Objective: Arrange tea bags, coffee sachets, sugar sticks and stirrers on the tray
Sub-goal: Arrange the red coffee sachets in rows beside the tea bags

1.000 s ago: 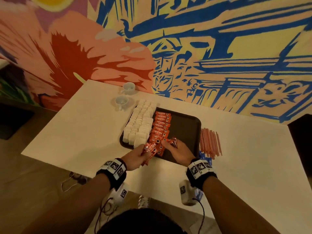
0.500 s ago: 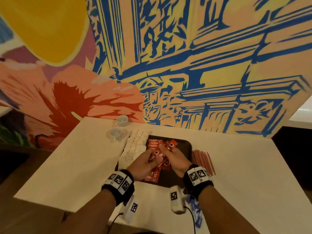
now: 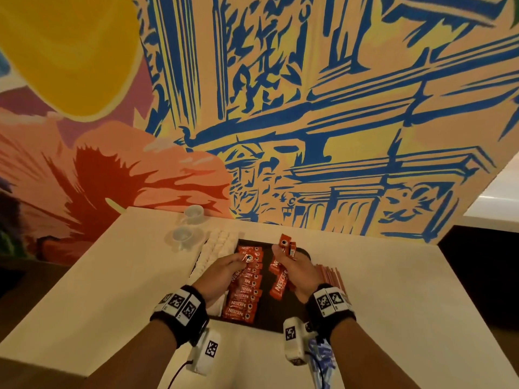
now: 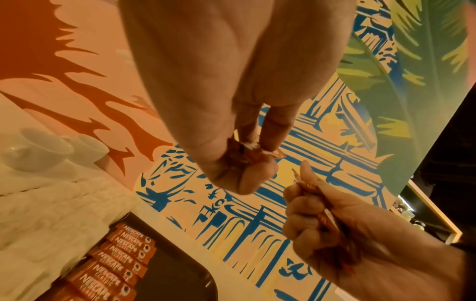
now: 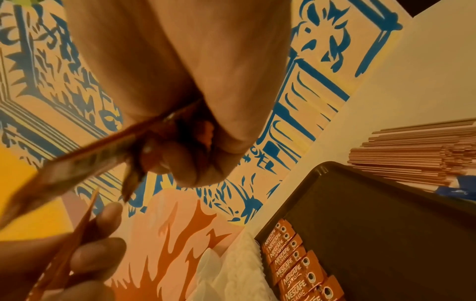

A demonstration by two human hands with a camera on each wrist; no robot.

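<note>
A dark tray [image 3: 283,318] lies on the white table. On its left side stand rows of white tea bags [image 3: 214,248], then a column of red coffee sachets [image 3: 244,290]. My left hand [image 3: 242,258] hovers above that column and pinches one coffee sachet [image 4: 248,149] between thumb and fingertips. Over the tray's middle, my right hand [image 3: 283,255] grips a bundle of coffee sachets [image 3: 287,245]; its lower ends hang below the palm. Orange stirrers [image 3: 331,276] lie on the table right of the tray. Blue sugar sticks [image 3: 320,357] lie near the front edge, partly hidden by my right wrist.
Two white cups [image 3: 193,213] [image 3: 182,234] stand at the back left, close to the painted wall [image 3: 309,108]. The tray's right half [image 5: 373,234] is bare. The table's near edge runs under my forearms.
Both hands have risen from the tray and drawn apart. The left hand now holds a single sachet away from the right hand's bundle. The head view has tilted up.
</note>
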